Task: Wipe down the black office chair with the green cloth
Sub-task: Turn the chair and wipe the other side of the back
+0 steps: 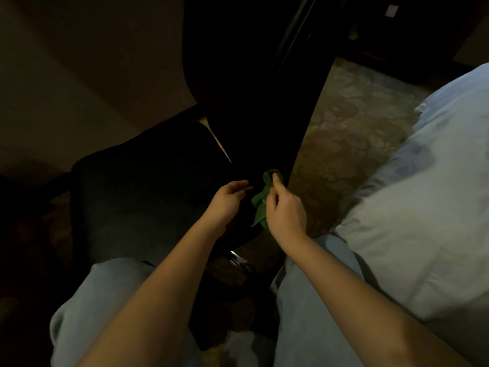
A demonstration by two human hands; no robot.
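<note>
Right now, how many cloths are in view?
1: the green cloth, pinched in the right hand, just right of the open left hand. The dim room may hide others.

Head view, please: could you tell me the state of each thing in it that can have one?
right hand: curled round the green cloth.
green cloth: bunched up, hanging from that grip.
left hand: open, holding nothing, beside the cloth.
black office chair: in shadow; cleanliness cannot be judged.
</note>
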